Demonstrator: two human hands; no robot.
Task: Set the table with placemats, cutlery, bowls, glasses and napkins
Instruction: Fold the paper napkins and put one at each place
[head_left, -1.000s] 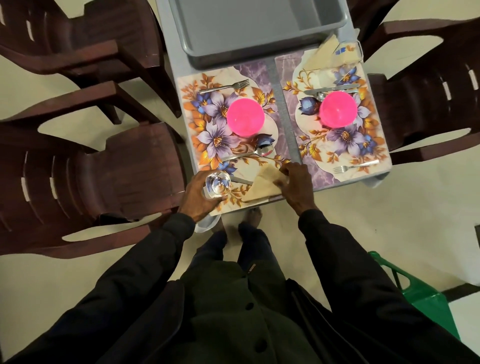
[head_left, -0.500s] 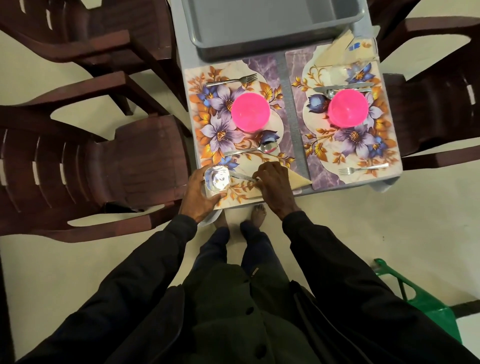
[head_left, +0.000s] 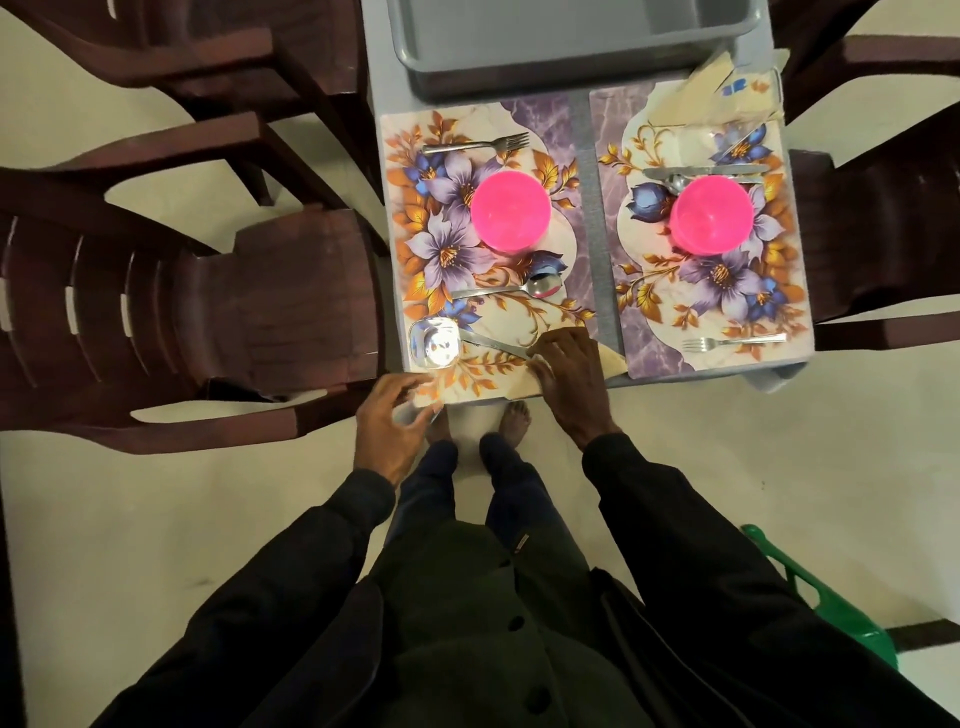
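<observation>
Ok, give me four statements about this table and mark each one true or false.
1. The left hand grips the glass. False: it hovers clear of the glass, holding nothing.
2. The right hand rests on the napkin. True.
3. The spoon lies inside a bowl. False: it lies on the mat beside the bowl.
4. A knife lies beside the glass. True.

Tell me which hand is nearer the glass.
Left. The left hand hovers just short of the glass, on the person's side; the right hand rests on the napkin, farther off to its right.
</observation>
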